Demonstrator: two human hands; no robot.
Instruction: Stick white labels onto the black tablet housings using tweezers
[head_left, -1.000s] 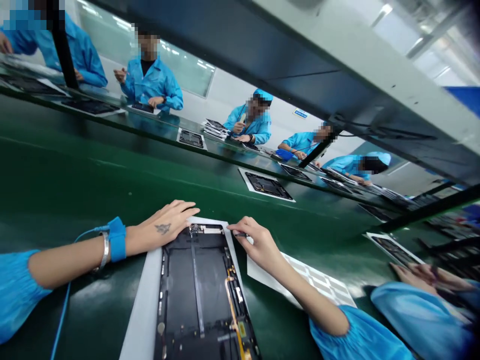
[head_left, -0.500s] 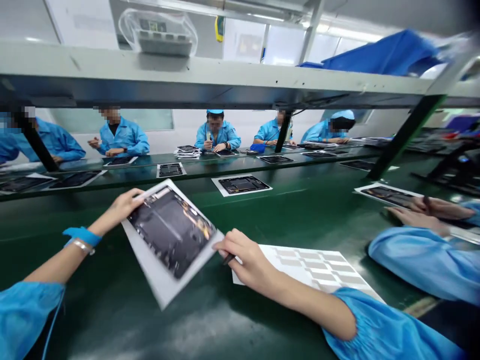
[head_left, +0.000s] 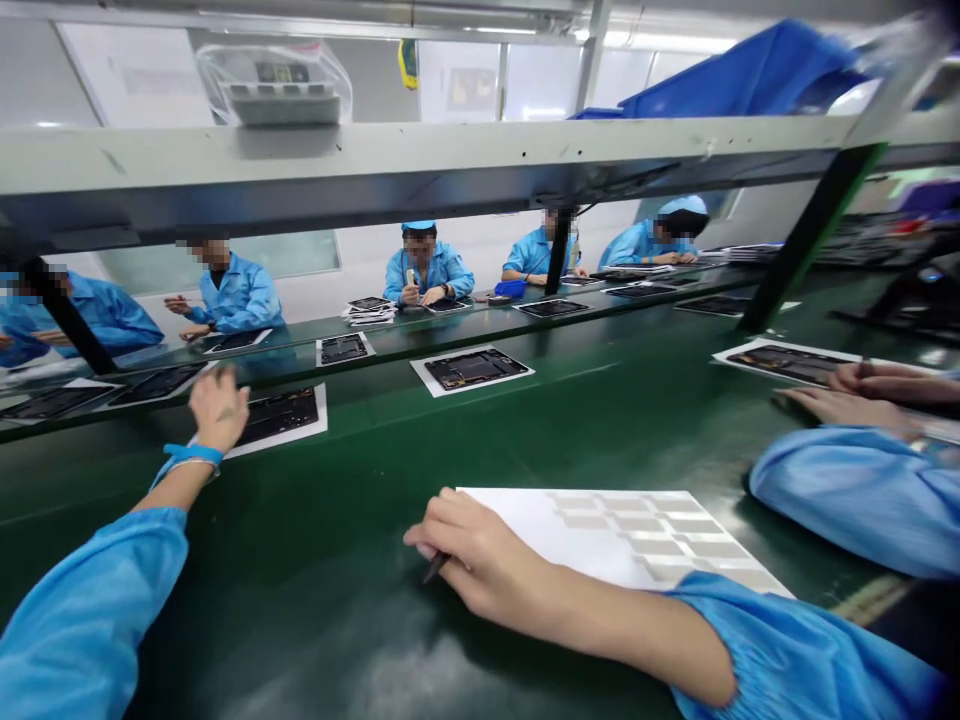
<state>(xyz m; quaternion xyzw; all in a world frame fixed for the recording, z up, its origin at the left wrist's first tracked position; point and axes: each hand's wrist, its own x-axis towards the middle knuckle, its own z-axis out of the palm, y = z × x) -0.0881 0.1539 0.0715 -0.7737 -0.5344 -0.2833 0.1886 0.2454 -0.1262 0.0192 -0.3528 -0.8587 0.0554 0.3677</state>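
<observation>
My left hand (head_left: 219, 408) reaches out over the left end of a dark, flat device panel (head_left: 289, 412) that lies on a white sheet. Its fingers are apart and somewhat blurred, with nothing seen gripped in them; whether they touch the panel is hidden. A blue band circles that wrist. Closer to me, my right hand (head_left: 480, 560) is closed around a slim dark tool (head_left: 435, 568), of which only a short end shows. Beside and partly beneath that forearm lies a white sheet with rows of grey rectangular stickers (head_left: 656, 525).
Another panel (head_left: 472, 370) on white paper lies mid-bench, with more along the far strip. A shelf (head_left: 420, 165) crosses overhead on dark posts (head_left: 814, 235). At right, a co-worker's hands (head_left: 862, 395) are over a panel. Several people in blue sit opposite.
The panel on its white sheet, held up between both hands before, now lies farther off at the left. My left hand moved forward with it; my right hand let go of its corner, keeping the tool.
</observation>
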